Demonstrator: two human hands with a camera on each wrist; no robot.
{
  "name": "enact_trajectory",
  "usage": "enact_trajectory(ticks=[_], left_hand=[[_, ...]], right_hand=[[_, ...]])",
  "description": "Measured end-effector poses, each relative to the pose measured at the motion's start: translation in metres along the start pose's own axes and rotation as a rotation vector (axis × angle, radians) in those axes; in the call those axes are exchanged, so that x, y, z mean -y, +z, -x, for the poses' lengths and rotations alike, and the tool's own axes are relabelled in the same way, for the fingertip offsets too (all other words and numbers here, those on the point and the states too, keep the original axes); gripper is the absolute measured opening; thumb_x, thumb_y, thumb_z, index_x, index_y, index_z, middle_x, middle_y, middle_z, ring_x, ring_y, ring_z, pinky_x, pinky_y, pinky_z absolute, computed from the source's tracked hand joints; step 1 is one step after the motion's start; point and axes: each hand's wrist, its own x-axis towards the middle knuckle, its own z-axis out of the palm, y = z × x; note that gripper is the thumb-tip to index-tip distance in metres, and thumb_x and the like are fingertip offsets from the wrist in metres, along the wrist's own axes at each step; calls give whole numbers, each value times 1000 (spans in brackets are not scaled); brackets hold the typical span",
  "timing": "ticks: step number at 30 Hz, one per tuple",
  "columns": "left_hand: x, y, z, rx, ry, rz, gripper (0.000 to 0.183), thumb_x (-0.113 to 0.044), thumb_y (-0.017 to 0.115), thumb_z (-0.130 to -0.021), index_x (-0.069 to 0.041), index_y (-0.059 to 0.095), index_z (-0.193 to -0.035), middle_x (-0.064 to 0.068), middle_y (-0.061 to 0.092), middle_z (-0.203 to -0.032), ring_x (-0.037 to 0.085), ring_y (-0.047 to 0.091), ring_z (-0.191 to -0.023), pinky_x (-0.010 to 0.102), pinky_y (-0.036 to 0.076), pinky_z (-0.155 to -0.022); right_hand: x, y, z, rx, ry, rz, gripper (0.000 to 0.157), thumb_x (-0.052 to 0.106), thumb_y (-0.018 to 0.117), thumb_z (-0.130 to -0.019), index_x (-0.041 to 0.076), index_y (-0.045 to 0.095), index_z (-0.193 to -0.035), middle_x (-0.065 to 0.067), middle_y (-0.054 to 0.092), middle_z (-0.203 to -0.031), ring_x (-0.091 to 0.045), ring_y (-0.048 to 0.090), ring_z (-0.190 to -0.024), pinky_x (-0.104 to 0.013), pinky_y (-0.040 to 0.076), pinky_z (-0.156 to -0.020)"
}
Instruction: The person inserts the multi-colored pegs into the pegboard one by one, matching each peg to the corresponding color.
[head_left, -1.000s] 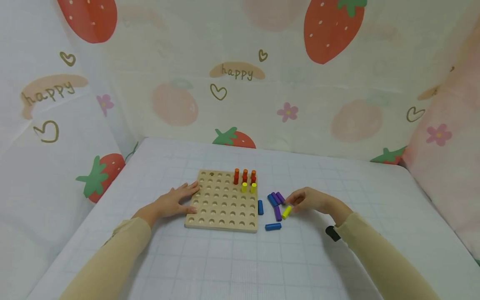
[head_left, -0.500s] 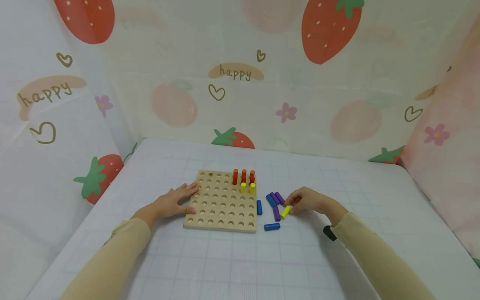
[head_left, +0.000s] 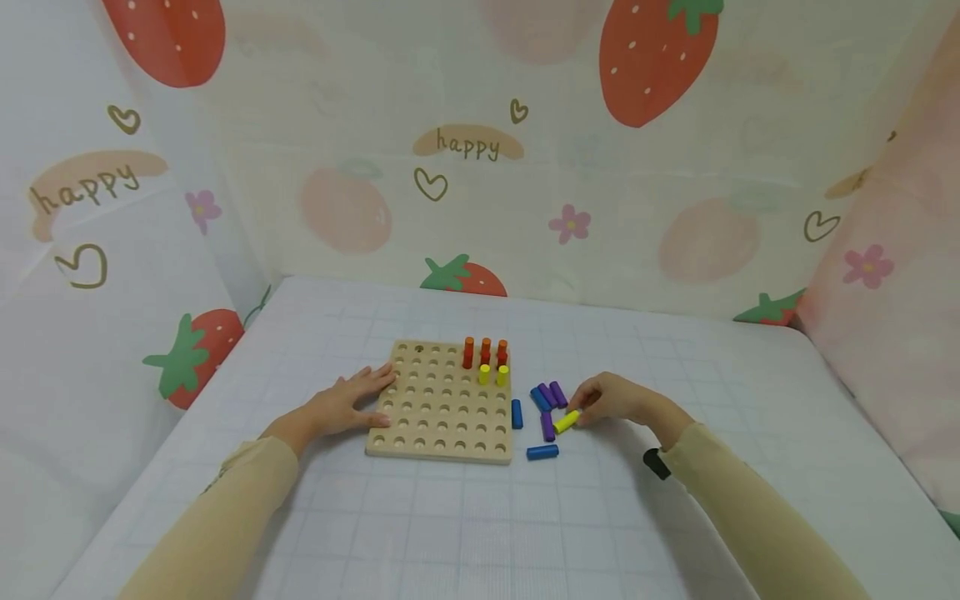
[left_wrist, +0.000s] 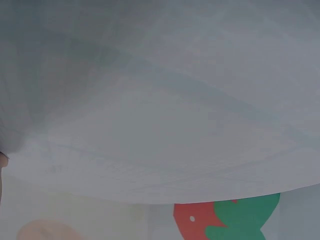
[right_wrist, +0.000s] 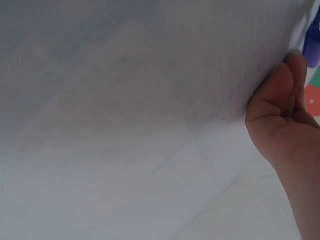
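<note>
My left hand (head_left: 343,405) lies with spread, straight fingers at the left edge of a wooden pegboard (head_left: 442,457); fingertips and thumb touch its rim. Thumb and fingers of my right hand (head_left: 611,398) pinch one end of a yellow peg (head_left: 566,422), right of the board. The peg slants across the tabletop, its far end beside a purple peg (head_left: 548,427). In the right wrist view, the hand (right_wrist: 282,107) shows curled fingers, while the yellow peg is hidden. The left wrist view has just a bit of finger (left_wrist: 3,160) at its left edge.
Two more purple pegs (head_left: 558,394) and a blue peg (head_left: 540,399) lie grouped behind the yellow one. Another blue peg (head_left: 517,414) lies along the board's right side, a third (head_left: 542,452) nearer me. Red-orange pegs (head_left: 468,353) and two yellow pegs (head_left: 484,374) stand in the board's far right holes.
The yellow peg has turned in my right fingers and shifted slightly left, and the purple peg beside it has moved a little. My left hand keeps its place on the board.
</note>
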Motion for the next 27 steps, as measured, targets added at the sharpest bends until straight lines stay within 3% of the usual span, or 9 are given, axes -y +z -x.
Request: enact_trajectory(ticks=[12,21,27], left_hand=[[0,-1,-2,0,10,0,87,-48,67,-87,-2,29,-152,17,16,-160,44,7,-145,68,0,-109],[2,0,-2,-2,7,-3,88,-49,67,-87,-3,29,-152,17,16,-160,44,7,-145,68,0,-109],[1,0,0,-7,10,1,87,-48,67,-88,-3,29,-152,17,16,-160,44,7,-145,69,0,-109]], right_hand=[[-4,-9,5,-35,10,-79,18,11,70,-89,-1,70,-101,-3,69,-93,-16,56,-81,-28,50,-76],[6,-7,9,-92,25,-148,22,10,70,-90,-4,70,-106,-6,71,-96,-18,60,-85,-30,52,-80],[15,-6,11,-102,-12,-193,24,8,68,-91,-8,68,-109,-9,72,-99,-18,63,-90,-32,54,-84]])
